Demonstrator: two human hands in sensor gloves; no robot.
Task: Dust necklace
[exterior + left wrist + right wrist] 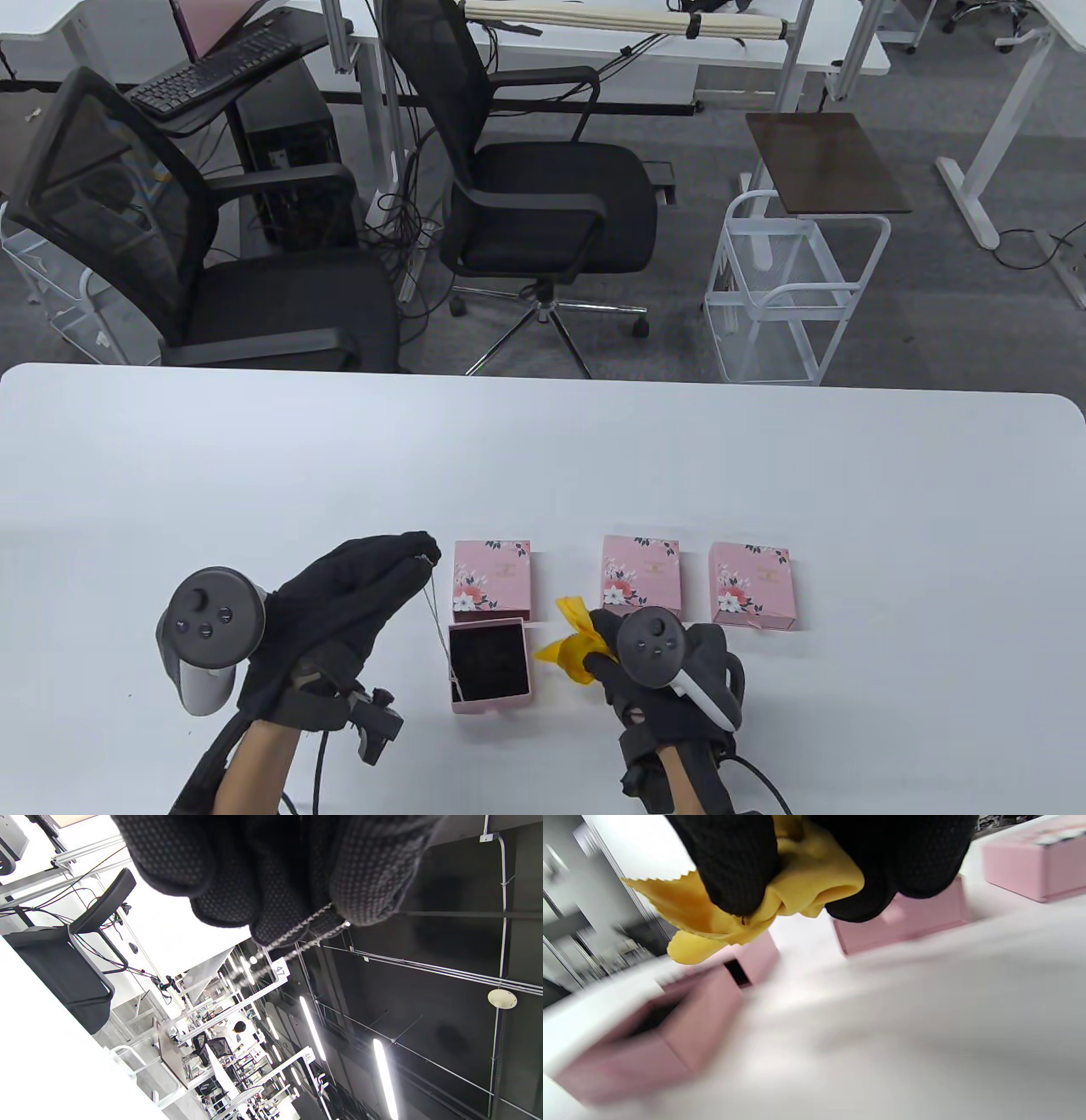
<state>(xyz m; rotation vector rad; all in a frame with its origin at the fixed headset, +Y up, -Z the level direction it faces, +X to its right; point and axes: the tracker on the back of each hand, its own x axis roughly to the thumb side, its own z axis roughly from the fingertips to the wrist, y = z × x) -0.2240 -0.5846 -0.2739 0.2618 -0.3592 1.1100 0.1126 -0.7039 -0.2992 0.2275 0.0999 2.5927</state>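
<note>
Both gloves are black with a fine dotted weave, the left glove [339, 611] and the right glove [670, 688] alike. The necklace [437, 615] is a thin silver chain. The cloth [573, 649] is bright yellow. 3 closed boxes [492, 579] are pink with white and dark floral print. The open box [490, 666] is pink with a black lining. The table [543, 458] is plain white.
</note>
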